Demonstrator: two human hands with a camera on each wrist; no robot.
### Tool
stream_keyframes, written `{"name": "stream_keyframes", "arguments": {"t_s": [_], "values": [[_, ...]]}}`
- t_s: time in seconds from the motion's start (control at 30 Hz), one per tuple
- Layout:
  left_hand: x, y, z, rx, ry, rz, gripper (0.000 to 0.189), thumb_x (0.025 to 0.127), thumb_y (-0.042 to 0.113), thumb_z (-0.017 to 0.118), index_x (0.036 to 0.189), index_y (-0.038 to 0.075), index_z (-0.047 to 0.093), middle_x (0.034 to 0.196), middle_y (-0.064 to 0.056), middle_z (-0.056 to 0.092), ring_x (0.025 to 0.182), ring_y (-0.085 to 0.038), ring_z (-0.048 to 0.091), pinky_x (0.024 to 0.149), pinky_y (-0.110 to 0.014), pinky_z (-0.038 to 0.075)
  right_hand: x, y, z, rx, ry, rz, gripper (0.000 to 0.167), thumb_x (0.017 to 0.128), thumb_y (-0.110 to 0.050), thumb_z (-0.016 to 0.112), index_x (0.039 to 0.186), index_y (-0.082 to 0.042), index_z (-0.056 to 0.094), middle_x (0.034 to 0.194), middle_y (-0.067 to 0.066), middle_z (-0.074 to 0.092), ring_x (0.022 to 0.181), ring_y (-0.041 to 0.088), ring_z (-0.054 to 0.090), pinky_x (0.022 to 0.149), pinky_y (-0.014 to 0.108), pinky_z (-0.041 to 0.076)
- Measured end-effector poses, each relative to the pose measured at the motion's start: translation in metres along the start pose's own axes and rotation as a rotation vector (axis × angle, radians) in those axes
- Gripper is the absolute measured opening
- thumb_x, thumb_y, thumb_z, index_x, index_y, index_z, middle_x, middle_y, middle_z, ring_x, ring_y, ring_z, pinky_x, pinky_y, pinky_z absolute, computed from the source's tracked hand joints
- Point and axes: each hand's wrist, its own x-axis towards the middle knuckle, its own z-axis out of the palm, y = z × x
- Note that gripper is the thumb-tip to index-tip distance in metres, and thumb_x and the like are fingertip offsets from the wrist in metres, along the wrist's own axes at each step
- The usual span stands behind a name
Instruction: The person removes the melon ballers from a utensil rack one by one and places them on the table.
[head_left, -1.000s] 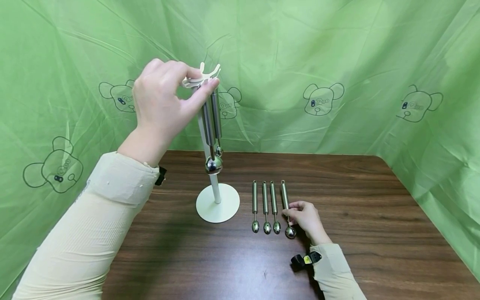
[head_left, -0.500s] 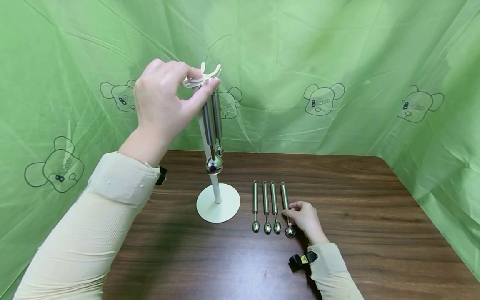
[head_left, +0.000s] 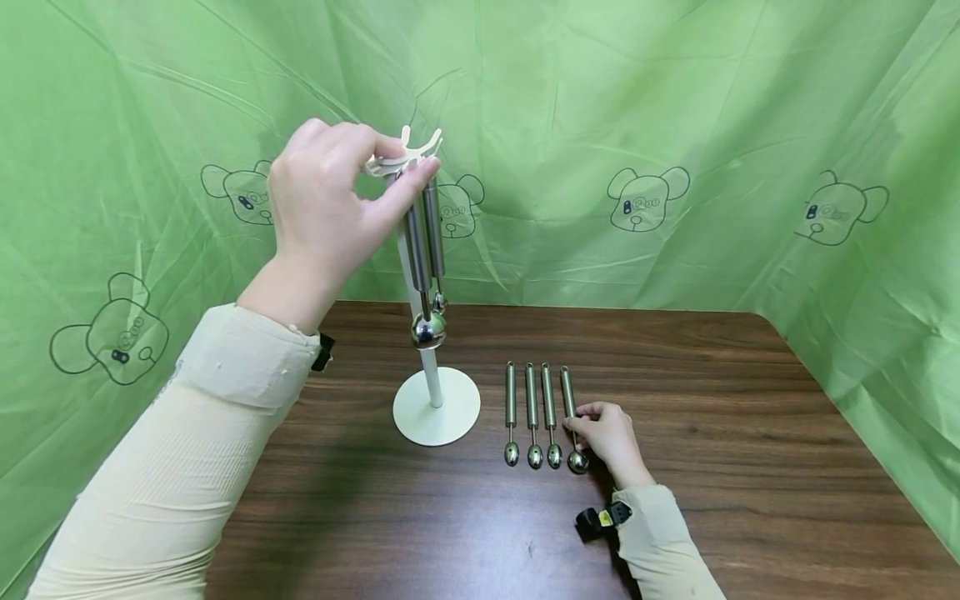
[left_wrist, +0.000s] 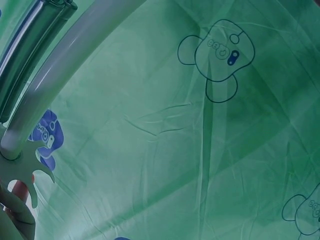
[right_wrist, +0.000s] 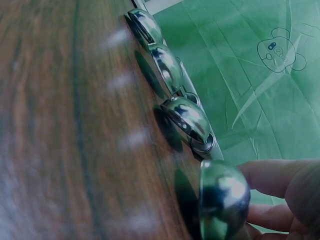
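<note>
My left hand (head_left: 318, 187) pinches the hooked white top of a utensil stand (head_left: 431, 425) between thumb and fingers. From its hooks hang two shiny metal scoops, one with a round bowl (head_left: 428, 331) at the front and a smaller one (head_left: 435, 233) behind. On the table, my right hand (head_left: 611, 437) holds a round-bowled scoop (head_left: 577, 462) by the lower handle. To its left, three scoops (head_left: 532, 400) with narrower bowls lie side by side, handles pointing away. In the right wrist view, all the bowls (right_wrist: 225, 197) face down and the fingers are behind the nearest one.
The brown wooden table (head_left: 750, 433) ends at a green curtain (head_left: 555, 100) with printed bear heads, which also closes off both sides. A black wrist strap (head_left: 602, 521) sits on the right sleeve. In the left wrist view, the stand's white pole (left_wrist: 65, 55) runs up beside a metal handle.
My right hand and its scoop have shifted slightly left, closer to the other three, and the scoop's handle end has come a little nearer. My left hand stays on the stand.
</note>
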Motion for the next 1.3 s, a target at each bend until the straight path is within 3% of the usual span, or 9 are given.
{"name": "stream_keyframes", "arguments": {"t_s": [0.43,0.77,1.0,1.3], "values": [[-0.0006,0.0007,-0.0005,-0.002,-0.002,0.001,0.047,0.090,0.049,0.067,0.089,0.003,0.073,0.084,-0.012,0.076,0.070,-0.032,0.056,0.058,-0.037,0.041,-0.0021,-0.0007,-0.0022,-0.001,-0.010,-0.001,0.036,0.084,-0.017,0.076,0.110,0.007,0.067,0.086,0.013,0.072,0.049,0.010,0.062,0.051,0.025,0.052],[-0.0018,0.0017,-0.0012,-0.009,0.006,0.002,0.047,0.090,0.049,0.068,0.089,0.002,0.073,0.084,-0.012,0.076,0.070,-0.031,0.056,0.058,-0.036,0.040,-0.0011,-0.0001,-0.0019,0.012,-0.001,-0.012,0.037,0.084,-0.017,0.076,0.112,0.007,0.067,0.085,0.010,0.071,0.050,0.008,0.060,0.052,0.025,0.052],[-0.0012,0.0010,-0.0015,0.003,0.002,-0.001,0.048,0.091,0.051,0.066,0.089,0.003,0.074,0.085,-0.012,0.076,0.071,-0.031,0.056,0.058,-0.036,0.040,-0.0005,-0.0010,-0.0029,0.035,-0.005,-0.013,0.040,0.086,-0.019,0.075,0.114,0.008,0.065,0.096,0.019,0.072,0.052,0.009,0.062,0.052,0.025,0.052],[-0.0018,0.0008,-0.0011,-0.002,-0.006,0.004,0.048,0.091,0.051,0.066,0.089,0.003,0.073,0.084,-0.012,0.076,0.071,-0.031,0.056,0.059,-0.037,0.041,0.0009,0.0031,-0.0076,0.069,0.005,-0.006,0.039,0.088,-0.024,0.073,0.113,0.006,0.067,0.087,0.013,0.073,0.052,0.011,0.063,0.054,0.027,0.055]]}}
